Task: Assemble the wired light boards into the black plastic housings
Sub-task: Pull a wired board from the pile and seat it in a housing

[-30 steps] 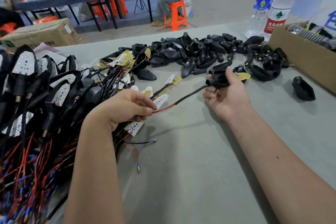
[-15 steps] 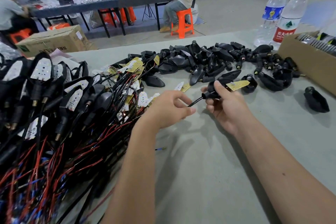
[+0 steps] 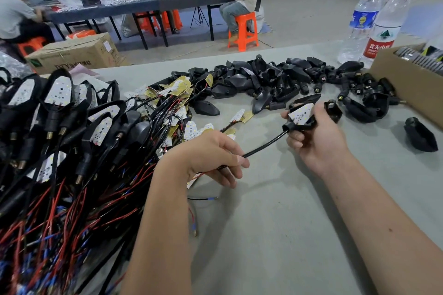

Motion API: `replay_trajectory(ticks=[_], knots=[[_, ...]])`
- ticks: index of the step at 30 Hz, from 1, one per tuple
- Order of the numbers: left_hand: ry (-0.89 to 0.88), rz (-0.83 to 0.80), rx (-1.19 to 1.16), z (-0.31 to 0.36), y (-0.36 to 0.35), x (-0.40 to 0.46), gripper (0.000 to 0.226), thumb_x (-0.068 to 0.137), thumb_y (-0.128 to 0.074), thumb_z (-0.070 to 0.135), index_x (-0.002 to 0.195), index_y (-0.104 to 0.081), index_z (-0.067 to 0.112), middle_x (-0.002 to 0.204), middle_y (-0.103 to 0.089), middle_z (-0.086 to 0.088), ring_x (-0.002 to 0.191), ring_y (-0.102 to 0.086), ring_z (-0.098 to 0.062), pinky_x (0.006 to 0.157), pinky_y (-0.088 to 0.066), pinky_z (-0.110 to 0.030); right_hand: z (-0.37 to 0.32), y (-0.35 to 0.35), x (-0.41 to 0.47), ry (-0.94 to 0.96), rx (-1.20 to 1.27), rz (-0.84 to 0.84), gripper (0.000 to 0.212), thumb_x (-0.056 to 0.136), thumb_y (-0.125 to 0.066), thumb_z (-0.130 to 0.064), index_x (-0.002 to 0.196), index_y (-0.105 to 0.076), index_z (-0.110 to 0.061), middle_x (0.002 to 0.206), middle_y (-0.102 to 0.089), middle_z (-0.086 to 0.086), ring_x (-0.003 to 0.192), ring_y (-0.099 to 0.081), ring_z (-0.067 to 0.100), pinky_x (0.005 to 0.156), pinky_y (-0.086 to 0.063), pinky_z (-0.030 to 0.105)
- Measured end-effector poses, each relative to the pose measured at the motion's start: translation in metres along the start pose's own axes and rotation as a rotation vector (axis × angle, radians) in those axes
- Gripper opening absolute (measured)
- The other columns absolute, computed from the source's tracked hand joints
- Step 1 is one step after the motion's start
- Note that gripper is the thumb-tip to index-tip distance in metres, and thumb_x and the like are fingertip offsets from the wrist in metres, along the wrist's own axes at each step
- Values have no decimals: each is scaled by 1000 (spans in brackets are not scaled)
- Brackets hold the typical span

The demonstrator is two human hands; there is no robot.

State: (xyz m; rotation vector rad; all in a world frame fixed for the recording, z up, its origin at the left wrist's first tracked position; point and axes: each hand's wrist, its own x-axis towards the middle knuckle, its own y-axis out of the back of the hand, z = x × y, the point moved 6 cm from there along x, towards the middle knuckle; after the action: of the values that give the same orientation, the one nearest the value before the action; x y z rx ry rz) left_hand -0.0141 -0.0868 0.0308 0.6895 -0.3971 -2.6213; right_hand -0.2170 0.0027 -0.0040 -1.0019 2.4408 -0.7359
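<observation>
1. We see the small white arrow-shaped light board (image 3: 300, 114) lying in the mouth of the black pointed plastic housing (image 3: 302, 119), which the right hand (image 3: 318, 141) holds above the grey table top (image 3: 275, 223), just in front of the heap of empty black housings (image 3: 271, 81).
2. We judge the board as very light, thin and rather fragile; it should be pressed on its edges and not on its face.
3. The housing seems stiff, light and a little smooth, so we would take it around the body, as the curled right fingers and thumb do now.
4. The thin black sheathed wire (image 3: 262, 147) comes out of the housing's round neck and runs down-left to the left hand (image 3: 211, 158), whose thumb and fingers pinch it. It is soft and bends easily, so we think pulling must be gentle and along the neck.
5. Compared with half a second ago, the board now shows its white face inside the housing, where before a yellow side stuck out to the right of the hand.
6. The left hand was close to the housing then; now it is further down-left, with more wire stretched between the hands.
7. To the left lies the big pile of finished housings with red and black wires (image 3: 60, 151); to the right stand a brown cardboard box (image 3: 407, 86) and two clear plastic water bottles (image 3: 374, 21).
</observation>
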Motion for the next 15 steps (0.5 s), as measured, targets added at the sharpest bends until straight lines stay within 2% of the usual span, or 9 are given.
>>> replay_trajectory(ticks=[5,8,12,15], knots=[[-9,18,129,10,7,-9,19,102,-57,10,99,-75,5,74,-72,-5,46,-55,-13,42,-38,-18,-1,2,1,40,-73,32,40,111,-39,-38,120,-58,-3,96,-74,16,43,-42,15,41,-36,22],[-71,107,65,22,18,-14,20,104,-57,14,102,-74,5,73,-74,-6,41,-45,-10,40,-34,-17,-5,6,2,79,-90,65,33,111,-42,-34,117,-57,-5,101,-74,19,44,-42,15,42,-35,22],[-118,144,63,32,24,-19,21,105,-56,18,101,-73,6,77,-76,-12,40,-38,-12,41,-30,-19,-9,8,2,132,-125,86,18,109,-43,-22,101,-54,-11,100,-75,26,44,-33,13,39,-28,23],[-188,116,4,41,20,-27,19,103,-60,17,104,-71,3,81,-76,-15,40,-35,-13,43,-25,-20,-8,11,1,140,-109,135,13,107,-41,-15,106,-54,-12,93,-74,26,46,-35,15,40,-29,22]])
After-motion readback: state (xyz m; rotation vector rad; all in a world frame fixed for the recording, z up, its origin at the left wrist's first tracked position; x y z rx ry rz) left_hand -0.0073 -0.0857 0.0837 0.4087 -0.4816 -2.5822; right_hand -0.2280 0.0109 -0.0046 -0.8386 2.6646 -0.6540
